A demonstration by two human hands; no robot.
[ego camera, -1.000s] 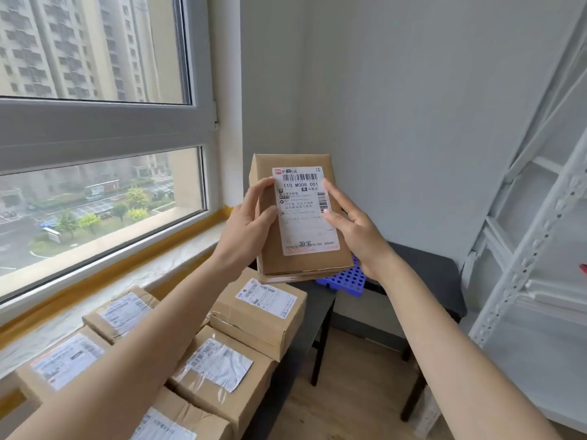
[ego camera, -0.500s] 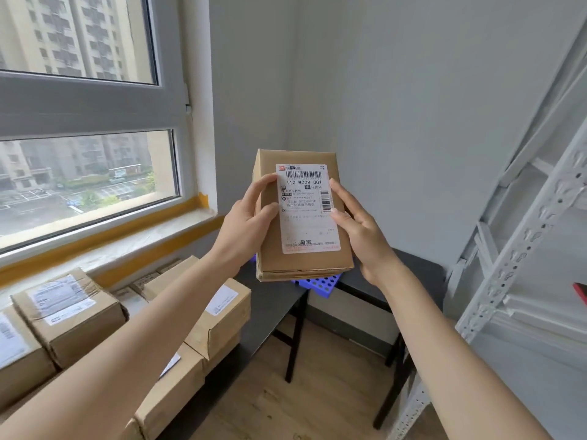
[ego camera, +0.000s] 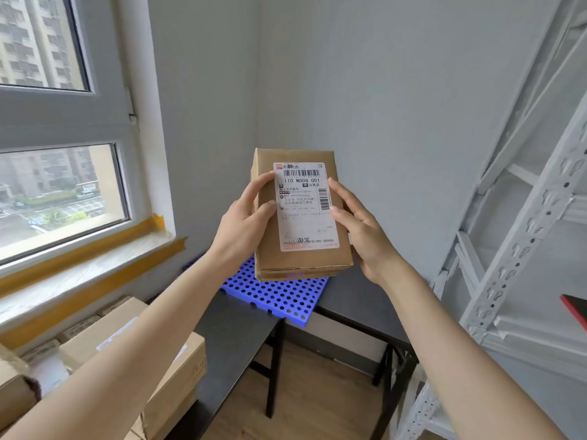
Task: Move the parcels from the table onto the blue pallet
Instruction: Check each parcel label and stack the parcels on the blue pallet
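Note:
I hold a brown cardboard parcel (ego camera: 301, 258) with a white shipping label in the air, label facing me. My left hand (ego camera: 246, 223) grips its left edge, thumb and fingers wrapped round the side. My right hand (ego camera: 362, 230) grips its right edge, thumb on the label. Below and behind the parcel lies the blue perforated pallet (ego camera: 279, 296) on a dark table (ego camera: 359, 300) in the corner; the parcel hides its far part. More brown parcels (ego camera: 171, 360) sit on the black table (ego camera: 235, 341) at lower left, partly behind my left forearm.
A window and its sill with orange tape (ego camera: 95, 265) run along the left. A white metal shelving rack (ego camera: 521, 265) stands at the right, with a red object (ego camera: 576, 309) on it. There is a gap with wooden floor (ego camera: 311, 395) between the two tables.
The view has swung right and closer to the corner. The held parcel now hangs over the blue pallet, of which much more shows. The parcels on the table have slid to the lower left.

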